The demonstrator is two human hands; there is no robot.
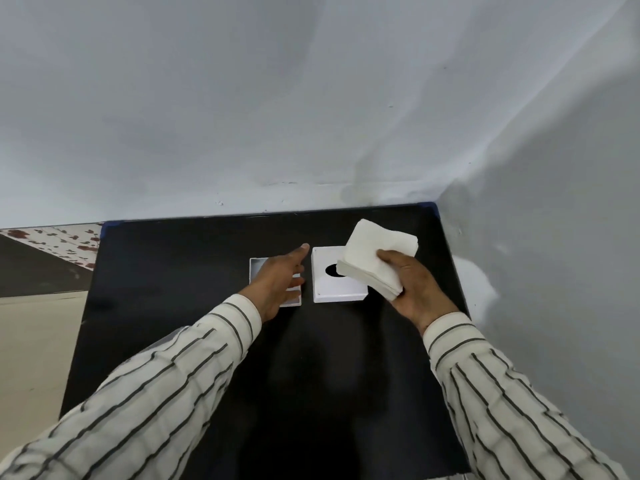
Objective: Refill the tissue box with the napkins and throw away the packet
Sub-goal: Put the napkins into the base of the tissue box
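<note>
Napkins (377, 258) are sitting in a thick white stack in the right hand (415, 289). The thumb (389, 257) is pressing down on top of the stack and the rest of the hand is going under it, so the hand is gripping the stack by its near right corner. The stack is hanging in the air, tipping a little, just over the right part of the tissue box lid (332, 291).

The white lid is lying flat on the black bench (173, 271). Its round hole (331, 270) is peeking out beside the stack.

The left hand (277, 282) is reaching over the open tissue box bottom (256, 268), which is resting on the bench just left of the lid. Its fingers (299, 252) are lying straight and loose, holding nothing, and the first one is pointing toward the wall (277, 116). It is hard to tell if this hand is touching the box bottom.

Both arms are wearing striped sleeves (173, 375).
</note>
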